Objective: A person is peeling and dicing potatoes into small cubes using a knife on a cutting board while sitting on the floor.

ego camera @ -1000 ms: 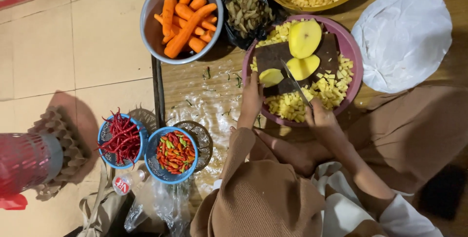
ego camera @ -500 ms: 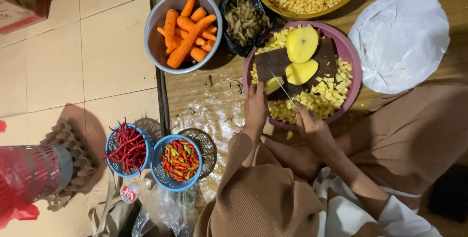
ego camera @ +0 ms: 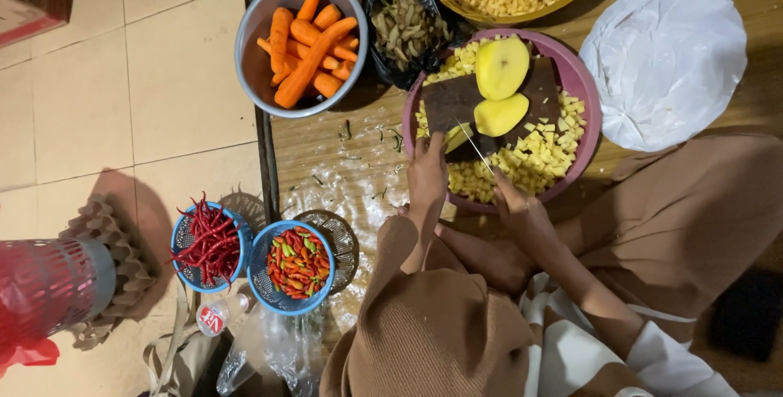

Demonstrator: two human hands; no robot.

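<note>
Brown wooden board (ego camera: 457, 102) lies inside the purple basin (ego camera: 589, 95), where the left hand (ego camera: 427, 175) pins a yellow potato piece (ego camera: 457, 137). The right hand (ego camera: 522, 211), gripping the knife (ego camera: 477, 150), has drawn nearer since a second ago, mid-slice.

left sleeve (ego camera: 424, 323): brown ribbed knit, loose
right sleeve (ego camera: 661, 348): white, pushed up forearm
skirt (ego camera: 693, 217): tan, plain cloth over lap
hands: bare, no rings or gloves seen
</note>
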